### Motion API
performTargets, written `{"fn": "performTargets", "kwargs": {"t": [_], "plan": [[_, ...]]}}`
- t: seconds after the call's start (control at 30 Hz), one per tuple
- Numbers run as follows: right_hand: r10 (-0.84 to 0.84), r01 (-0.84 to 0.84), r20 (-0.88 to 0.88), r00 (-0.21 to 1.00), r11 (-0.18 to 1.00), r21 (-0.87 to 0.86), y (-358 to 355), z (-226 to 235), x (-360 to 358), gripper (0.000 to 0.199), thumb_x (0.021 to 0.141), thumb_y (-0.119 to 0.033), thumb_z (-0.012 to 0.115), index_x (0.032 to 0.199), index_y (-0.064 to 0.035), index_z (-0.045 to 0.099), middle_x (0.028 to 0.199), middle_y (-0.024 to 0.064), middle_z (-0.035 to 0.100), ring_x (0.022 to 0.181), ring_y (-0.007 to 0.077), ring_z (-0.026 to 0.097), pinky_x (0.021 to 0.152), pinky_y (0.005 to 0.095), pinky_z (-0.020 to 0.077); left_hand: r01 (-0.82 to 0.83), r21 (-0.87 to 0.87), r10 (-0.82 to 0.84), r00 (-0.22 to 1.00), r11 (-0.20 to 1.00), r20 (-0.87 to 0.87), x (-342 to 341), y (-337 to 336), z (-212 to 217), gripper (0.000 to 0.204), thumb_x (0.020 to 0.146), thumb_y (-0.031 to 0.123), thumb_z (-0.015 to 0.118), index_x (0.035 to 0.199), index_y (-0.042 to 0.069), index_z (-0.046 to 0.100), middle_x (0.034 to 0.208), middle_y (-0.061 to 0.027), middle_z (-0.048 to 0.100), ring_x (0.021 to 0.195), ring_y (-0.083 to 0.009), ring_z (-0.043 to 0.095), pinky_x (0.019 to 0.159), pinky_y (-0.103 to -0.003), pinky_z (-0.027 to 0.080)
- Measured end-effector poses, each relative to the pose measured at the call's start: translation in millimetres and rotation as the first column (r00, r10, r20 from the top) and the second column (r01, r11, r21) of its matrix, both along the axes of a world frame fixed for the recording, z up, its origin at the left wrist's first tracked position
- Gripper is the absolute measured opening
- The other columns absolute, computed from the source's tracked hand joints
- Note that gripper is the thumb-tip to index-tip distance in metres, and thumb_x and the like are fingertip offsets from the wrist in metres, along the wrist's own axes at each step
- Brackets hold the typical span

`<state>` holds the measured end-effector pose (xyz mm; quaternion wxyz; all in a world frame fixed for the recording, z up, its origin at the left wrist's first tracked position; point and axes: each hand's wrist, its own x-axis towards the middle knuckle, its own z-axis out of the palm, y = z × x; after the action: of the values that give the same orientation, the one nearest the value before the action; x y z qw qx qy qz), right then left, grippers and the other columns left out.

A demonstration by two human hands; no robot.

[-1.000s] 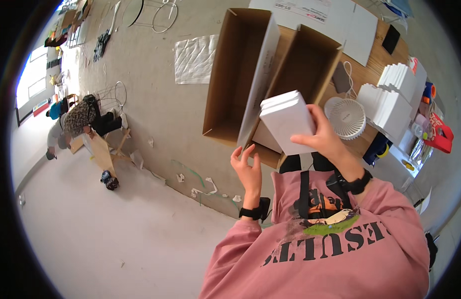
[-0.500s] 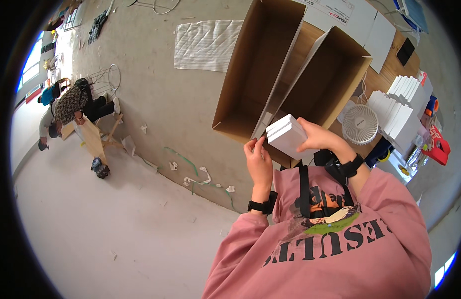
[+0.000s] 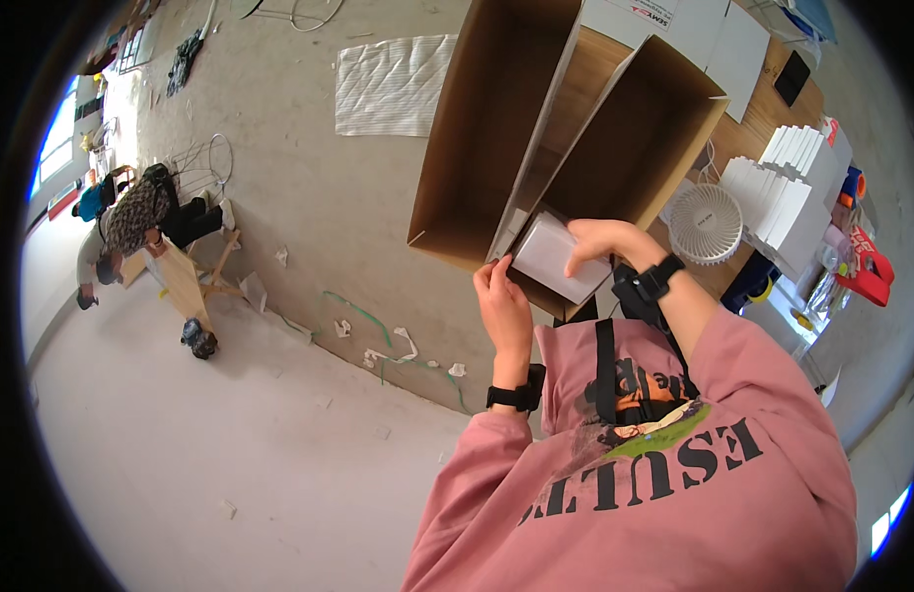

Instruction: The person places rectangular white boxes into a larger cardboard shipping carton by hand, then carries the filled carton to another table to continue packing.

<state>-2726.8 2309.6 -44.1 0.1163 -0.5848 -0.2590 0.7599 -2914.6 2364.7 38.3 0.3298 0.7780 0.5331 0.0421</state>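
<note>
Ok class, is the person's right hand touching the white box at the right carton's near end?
Touching: the head view shows the right hand with its thumb laid on the white box, no gap visible.

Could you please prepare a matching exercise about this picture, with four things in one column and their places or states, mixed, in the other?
1. right hand
2. left hand
3. round fan
4. padded sheet

A. on the floor, to the left of the open cartons
B. at a near carton corner, with no white box in its grip
C. beside the stacked white pieces
D. with its grip on a white box

Right pairs: 1-D, 2-B, 3-C, 4-A
</note>
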Motion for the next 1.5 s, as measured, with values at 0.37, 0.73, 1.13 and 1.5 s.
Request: {"fn": "performTargets", "kwargs": {"t": [0.37, 0.73, 1.13, 1.5], "plan": [[-0.22, 0.049, 0.603, 0.767, 0.957, 0.287, -9, 17, -70, 0.071, 0.062, -0.011, 0.075, 0.121, 0.0067, 0.04, 0.119, 0.0277, 0.044, 0.111, 0.0419, 0.046, 0.093, 0.0418, 0.0432, -0.042, -0.043, 0.043, 0.999, 0.998, 0.031, -1, 5, -3, 0.031, 0.081, -0.006, 0.049, 0.108, 0.003, 0.06, 0.104, -0.014, 0.052, 0.09, -0.026, 0.055, 0.075, -0.032, 0.046], [-0.296, 0.084, 0.59, 0.751, 0.93, 0.358, -14, 26, -61, 0.042, 0.065, -0.007, 0.063, 0.105, -0.0008, 0.053, 0.106, 0.0172, 0.053, 0.106, 0.035, 0.05, 0.087, 0.0411, 0.0454, -0.017, -0.01, 0.018, 0.998, 1.0, 0.065, -4, 2, -13, 0.029, 0.082, -0.005, 0.049, 0.108, 0.003, 0.06, 0.104, -0.0125, 0.053, 0.085, -0.0233, 0.056, 0.072, -0.031, 0.046], [-0.318, 0.26, 0.244, 0.916, 0.935, 0.242, -12, 9, -32, 0.056, 0.055, -0.029, 0.08, 0.097, 0.0008, 0.059, 0.093, 0.0179, 0.062, 0.088, 0.0313, 0.06, 0.075, 0.0376, 0.0485, 0.033, -0.018, -0.032, 0.998, 0.999, 0.046, -7, 3, -10, 0.028, 0.082, -0.004, 0.05, 0.108, 0.003, 0.06, 0.105, -0.0118, 0.053, 0.087, -0.0235, 0.056, 0.072, -0.031, 0.046], [0.066, -0.008, 0.661, 0.747, 0.996, -0.09, 44, -3, 68, 0.051, 0.063, -0.023, 0.076, 0.105, 0.0014, 0.058, 0.105, 0.0216, 0.062, 0.099, 0.0334, 0.061, 0.081, 0.0388, 0.0512, 0.057, -0.042, -0.057, 0.998, 0.997, 0.011, -6, 6, 1, 0.03, 0.082, -0.005, 0.047, 0.109, 0.001, 0.058, 0.108, -0.0149, 0.053, 0.095, -0.029, 0.055, 0.081, -0.035, 0.046]]}}
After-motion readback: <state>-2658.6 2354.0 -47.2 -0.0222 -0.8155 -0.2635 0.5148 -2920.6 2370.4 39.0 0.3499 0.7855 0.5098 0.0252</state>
